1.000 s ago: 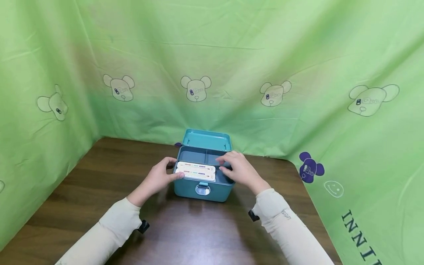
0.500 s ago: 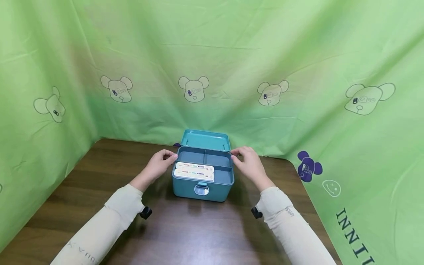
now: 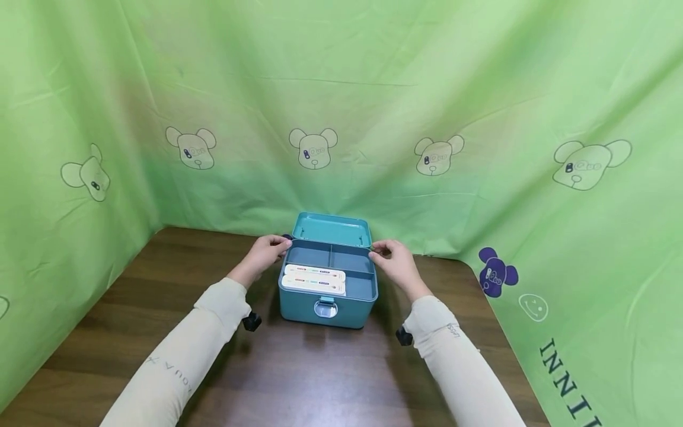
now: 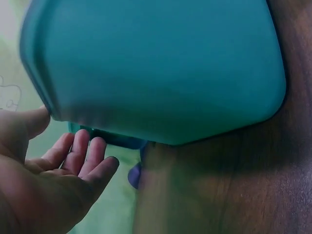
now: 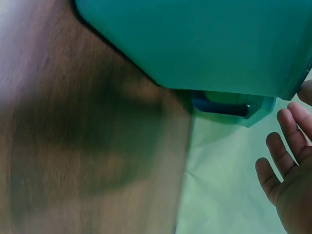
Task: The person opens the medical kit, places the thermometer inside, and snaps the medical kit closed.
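A teal storage box point(image 3: 347, 311) stands on the table, its lid point(image 3: 332, 229) tipped back behind it. Inside is a grey divided tray point(image 3: 308, 255). Two long white packs point(image 3: 315, 280) with small coloured print lie side by side in the tray's front left part. At the back left corner, my left hand point(image 3: 264, 254) touches the rim with the thumb; in the left wrist view its fingers point(image 4: 80, 146) are loosely bent, apart from the wall. My right hand point(image 3: 397, 265) is at the back right corner, thumb at the rim and fingers point(image 5: 280, 153) spread behind.
The brown wooden table point(image 3: 315, 379) extends in front of the box and to both sides. Close behind the lid hangs a green curtain point(image 3: 373, 77) with bear drawings, which also runs along the left and right sides.
My right hand has left the tray's right side for the box's outer back right corner. The left hand has slid from the front left rim, by the white packs, to the back left corner.
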A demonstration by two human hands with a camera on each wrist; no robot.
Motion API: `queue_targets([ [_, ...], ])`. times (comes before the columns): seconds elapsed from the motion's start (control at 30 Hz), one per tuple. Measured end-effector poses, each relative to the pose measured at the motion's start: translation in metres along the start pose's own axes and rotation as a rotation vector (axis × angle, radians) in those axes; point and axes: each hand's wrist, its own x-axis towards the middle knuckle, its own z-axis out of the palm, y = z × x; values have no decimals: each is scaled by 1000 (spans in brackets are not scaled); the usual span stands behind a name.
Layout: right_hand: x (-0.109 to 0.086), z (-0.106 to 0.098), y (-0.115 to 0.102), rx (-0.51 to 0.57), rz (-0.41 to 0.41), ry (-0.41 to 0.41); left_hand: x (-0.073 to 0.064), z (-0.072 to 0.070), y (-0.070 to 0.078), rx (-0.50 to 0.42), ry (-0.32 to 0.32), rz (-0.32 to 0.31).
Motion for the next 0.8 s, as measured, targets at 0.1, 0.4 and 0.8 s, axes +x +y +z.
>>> queue_targets([
  [0.1,2,2,2,32,32,-13,4,-2,-2,11,-33,-14],
  [0.4,1,5,13,269,219,-90,9,-4,0,9,-103,-18],
  [0.8,6,2,3,387,327,-225,9,-3,2,-50,-153,-48],
])
